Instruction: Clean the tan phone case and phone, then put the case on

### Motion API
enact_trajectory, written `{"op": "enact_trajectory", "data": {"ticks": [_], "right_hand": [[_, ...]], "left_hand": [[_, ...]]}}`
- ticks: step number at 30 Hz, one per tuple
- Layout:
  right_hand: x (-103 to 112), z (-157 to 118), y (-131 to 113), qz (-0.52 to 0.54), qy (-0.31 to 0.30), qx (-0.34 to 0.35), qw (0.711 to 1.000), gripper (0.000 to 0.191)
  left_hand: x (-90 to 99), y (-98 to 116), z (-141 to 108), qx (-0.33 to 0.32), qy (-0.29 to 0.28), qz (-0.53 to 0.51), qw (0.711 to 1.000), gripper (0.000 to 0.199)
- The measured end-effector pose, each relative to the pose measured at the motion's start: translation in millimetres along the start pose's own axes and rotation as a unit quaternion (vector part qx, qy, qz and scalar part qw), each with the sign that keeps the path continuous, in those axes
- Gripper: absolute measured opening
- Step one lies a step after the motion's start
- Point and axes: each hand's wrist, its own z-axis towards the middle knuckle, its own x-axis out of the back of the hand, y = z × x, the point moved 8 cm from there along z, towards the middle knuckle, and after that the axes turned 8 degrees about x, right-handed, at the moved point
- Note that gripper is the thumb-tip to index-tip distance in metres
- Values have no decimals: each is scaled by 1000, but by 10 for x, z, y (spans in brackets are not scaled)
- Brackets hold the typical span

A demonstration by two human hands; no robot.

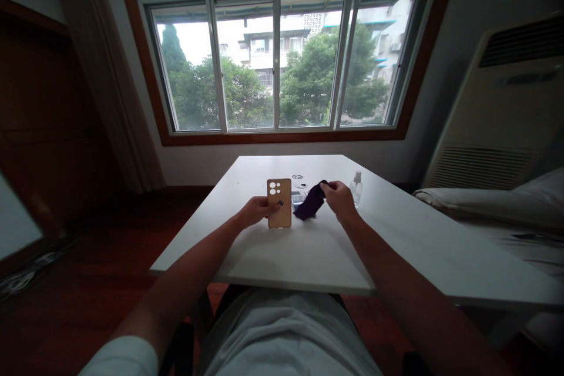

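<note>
My left hand (259,210) grips a tan phone case (280,216) by its left side, with the thumb across its face. The case stands upright, showing round camera cutouts at its upper left and a small dark mark near the middle. To its right, my right hand (339,191) pinches the upper end of a dark purple cloth (310,202), which hangs down and to the left. Case and cloth are apart by a small gap. Behind them, partly hidden by the cloth, lies a small greyish rectangular item (298,201) whose kind I cannot make out.
A clear spray bottle (356,189) stands right of my right hand on the white table (409,241). Small round dark-and-white items (298,177) lie farther back. A cushioned seat (480,200) and an air conditioner (489,111) are at the right, beyond the table.
</note>
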Motion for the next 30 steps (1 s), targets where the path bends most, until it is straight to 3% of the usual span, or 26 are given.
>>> {"op": "enact_trajectory", "data": {"ticks": [5, 13, 18, 24, 30], "right_hand": [[50, -2, 38, 61, 52, -28, 996, 34], [-53, -101, -11, 15, 24, -14, 1000, 26], [50, -77, -53, 12, 37, -11, 999, 24], [168, -112, -225, 84, 81, 17, 993, 28], [-28, -182, -365, 148, 41, 46, 987, 31]], "left_hand": [[-45, 32, -38, -2, -4, 13, 1000, 52], [-79, 33, -61, 5, -18, 18, 1000, 59], [-84, 24, -67, 14, -15, 26, 999, 62], [-92, 23, -75, 10, -23, 36, 999, 62], [-97, -21, -53, 5, -24, 52, 998, 62]]}}
